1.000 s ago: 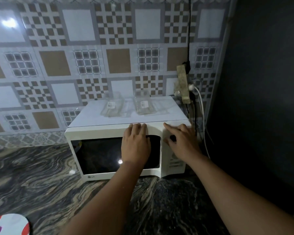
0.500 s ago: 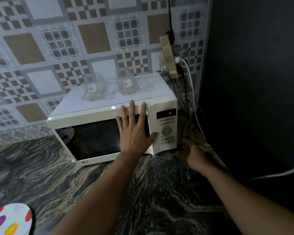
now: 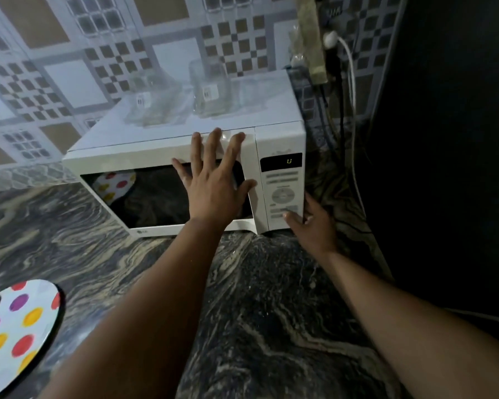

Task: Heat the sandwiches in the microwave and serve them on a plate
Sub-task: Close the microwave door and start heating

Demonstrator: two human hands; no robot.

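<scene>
Pressing flat with fingers spread, the left hand (image 3: 213, 188) holds nothing against the closed door of the white microwave (image 3: 185, 151) on the marbled counter (image 3: 257, 312). Its display (image 3: 281, 162) shows "U". The right hand (image 3: 311, 223) thumbs the lower buttons, grasping nothing. Two labelled clear containers (image 3: 211, 90) sit on top, contents unclear. A polka-dot plate (image 3: 15, 326) lies at lower left.

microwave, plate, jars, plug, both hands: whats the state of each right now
white microwave: door shut, display lit
left hand: open, flat against the door
right hand: at the control panel's lower buttons, holding nothing
polka-dot round plate: on the marbled counter, no food on the visible part
two clear glass jars: standing on the microwave top
white plug: plugged into the wall strip
</scene>
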